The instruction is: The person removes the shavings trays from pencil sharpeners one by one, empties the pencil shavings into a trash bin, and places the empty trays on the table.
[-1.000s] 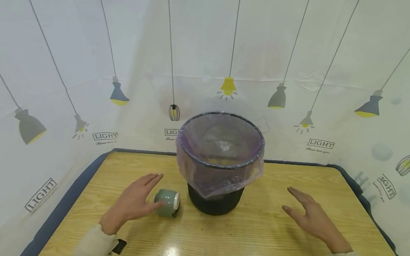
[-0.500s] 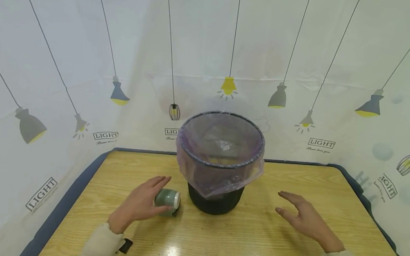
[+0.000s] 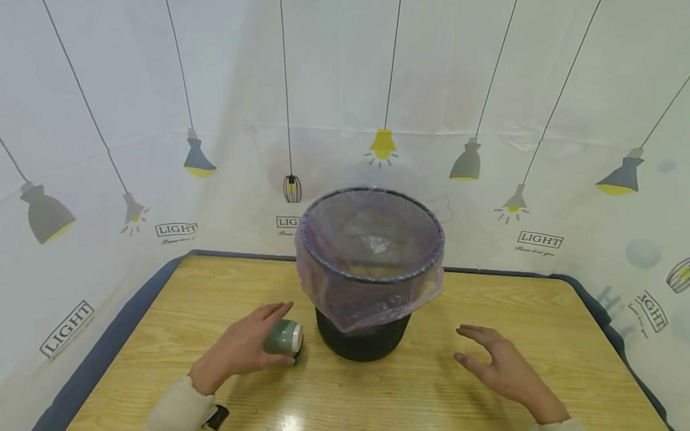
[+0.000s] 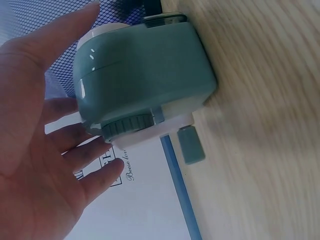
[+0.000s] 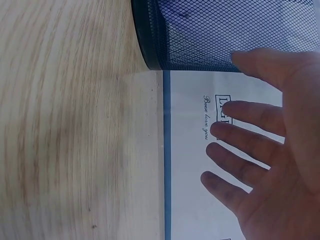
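a bare right hand is being held, grasping nothing, above a pale wooden table; there, a rounded green plastic gadget is being straddled, ungripped, by a bare left hand, beside a purple-lined black mesh bin. a grasp is seemingly being prepared, finger closure being called for.

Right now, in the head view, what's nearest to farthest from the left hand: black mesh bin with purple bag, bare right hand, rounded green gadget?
1. Rounded green gadget: right at the left hand.
2. Black mesh bin: in the middle.
3. Bare right hand: over on the right.
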